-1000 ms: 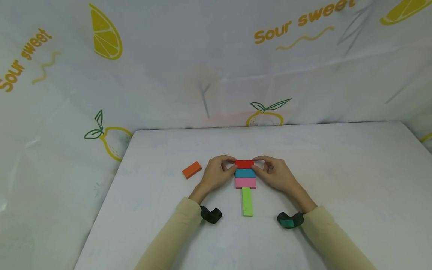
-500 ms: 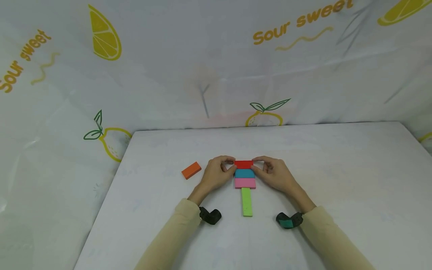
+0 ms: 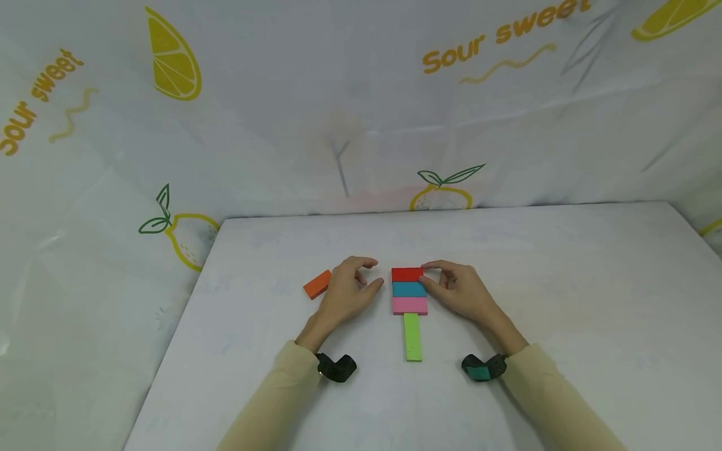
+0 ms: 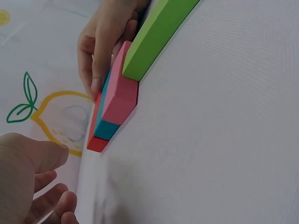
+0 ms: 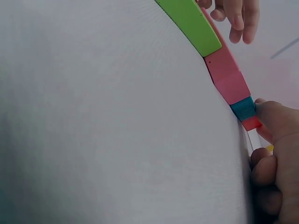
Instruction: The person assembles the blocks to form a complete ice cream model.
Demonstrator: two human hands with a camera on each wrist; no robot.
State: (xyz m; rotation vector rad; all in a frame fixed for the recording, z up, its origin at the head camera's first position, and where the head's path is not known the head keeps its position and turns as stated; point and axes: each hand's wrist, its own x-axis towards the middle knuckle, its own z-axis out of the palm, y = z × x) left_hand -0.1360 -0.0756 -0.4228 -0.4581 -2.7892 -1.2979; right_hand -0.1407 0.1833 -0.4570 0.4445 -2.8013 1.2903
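Note:
Red (image 3: 407, 275), blue (image 3: 408, 289) and pink (image 3: 410, 305) wooden blocks lie flat in touching rows, one below another. A green block (image 3: 413, 337) extends from the pink one toward the person. My right hand (image 3: 459, 291) holds the right end of the red block, forefinger at its far corner and thumb at its near corner. In the right wrist view the thumb (image 5: 275, 116) touches near the blue and red ends. My left hand (image 3: 348, 291) is apart from the row, its fingers loosely bent around nothing. Behind it lies an orange block (image 3: 317, 285), partly hidden by that hand.
The blocks lie on a white-covered table (image 3: 564, 282). Along its far edge rises a white curtain (image 3: 316, 156) printed with lemons and lettering. Dark wrist devices sit on the left wrist (image 3: 337, 368) and right wrist (image 3: 484, 368).
My left hand has let go of the red block's left end and moved left, now covering part of the orange block. The right hand and the row of blocks stay in place.

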